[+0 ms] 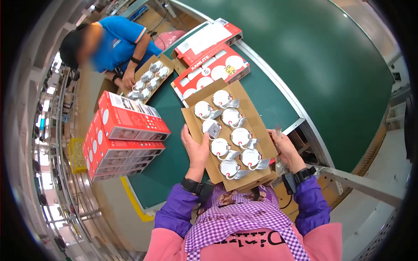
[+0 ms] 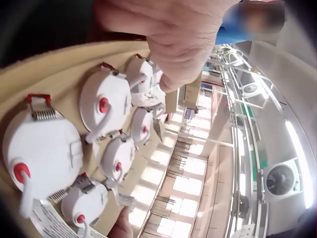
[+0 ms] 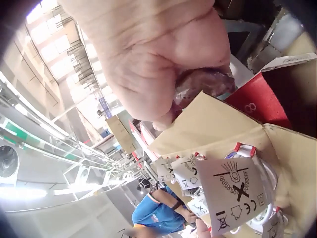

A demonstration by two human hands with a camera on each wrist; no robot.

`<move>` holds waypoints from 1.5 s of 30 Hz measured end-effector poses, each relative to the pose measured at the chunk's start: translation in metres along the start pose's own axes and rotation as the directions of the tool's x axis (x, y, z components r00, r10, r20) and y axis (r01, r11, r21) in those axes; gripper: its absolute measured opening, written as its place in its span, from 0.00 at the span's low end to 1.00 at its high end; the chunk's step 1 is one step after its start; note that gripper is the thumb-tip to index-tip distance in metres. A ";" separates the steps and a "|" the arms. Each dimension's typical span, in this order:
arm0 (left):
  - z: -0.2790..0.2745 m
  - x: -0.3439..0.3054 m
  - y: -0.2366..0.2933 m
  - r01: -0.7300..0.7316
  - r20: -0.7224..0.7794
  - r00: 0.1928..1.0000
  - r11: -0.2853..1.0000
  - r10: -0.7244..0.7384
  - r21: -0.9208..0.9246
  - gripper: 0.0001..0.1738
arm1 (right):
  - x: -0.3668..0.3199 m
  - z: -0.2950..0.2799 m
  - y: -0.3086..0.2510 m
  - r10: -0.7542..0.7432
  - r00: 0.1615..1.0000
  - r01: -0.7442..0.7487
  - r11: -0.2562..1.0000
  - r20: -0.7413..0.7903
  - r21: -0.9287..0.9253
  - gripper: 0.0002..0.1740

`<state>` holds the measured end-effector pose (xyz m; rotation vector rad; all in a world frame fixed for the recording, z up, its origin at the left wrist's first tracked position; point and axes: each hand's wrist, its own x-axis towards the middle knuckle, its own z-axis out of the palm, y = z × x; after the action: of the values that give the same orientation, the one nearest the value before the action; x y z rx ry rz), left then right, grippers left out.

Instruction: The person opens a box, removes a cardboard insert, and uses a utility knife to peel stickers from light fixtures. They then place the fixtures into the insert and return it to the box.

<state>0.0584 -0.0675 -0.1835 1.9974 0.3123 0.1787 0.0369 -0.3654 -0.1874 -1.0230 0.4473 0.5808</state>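
A cardboard tray (image 1: 257, 113) holds several white round downlights (image 1: 241, 136) with spring clips, short cables and printed tags. My left hand (image 1: 197, 148) grips the tray's left side, its thumb over the rim beside a downlight. At the opposite edge is my right hand (image 1: 285, 150), its fingertips right at the cardboard. Crumpled, shiny plastic (image 3: 203, 85) sits in the curl of that hand in the right wrist view. Below the tray's flap there, a red box (image 3: 257, 101) shows a dark open interior.
Red printed boxes (image 1: 135, 117) are stacked at left; more red boxes (image 1: 213, 69) lie beyond the tray on the green table (image 1: 156, 182). Across from me a person in blue (image 1: 119, 41) reaches to another tray of downlights (image 1: 150, 80). A metal rail (image 1: 278, 80) runs along the right.
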 end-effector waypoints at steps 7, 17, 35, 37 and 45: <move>0.075 0.009 0.134 -0.529 0.543 0.799 0.730 0.258 0.432 0.25 | -0.007 0.007 0.028 -0.051 0.982 0.067 0.995 -0.181 0.080 0.21; 0.135 0.009 0.104 -0.487 0.547 0.833 0.573 0.079 0.659 0.20 | -0.004 0.000 0.045 -0.050 0.999 0.054 0.966 -0.022 0.253 0.22; 0.013 0.022 0.142 -0.415 0.449 0.886 0.620 0.112 0.666 0.17 | 0.000 0.011 0.045 -0.201 0.979 0.194 0.955 -0.010 -0.224 0.17; -0.024 0.019 0.157 -0.382 0.420 0.900 0.671 0.114 0.636 0.15 | 0.001 0.011 0.048 -0.231 0.973 0.223 0.945 -0.008 -0.239 0.17; -0.139 0.020 0.171 0.075 0.291 0.950 0.985 -0.117 0.153 0.15 | 0.004 0.010 0.044 -0.293 0.955 0.288 0.858 0.057 -0.425 0.16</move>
<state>0.0650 -0.0110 0.0303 2.1063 0.2309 -0.2130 0.0125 -0.3384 -0.2147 -1.4883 0.1629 0.4070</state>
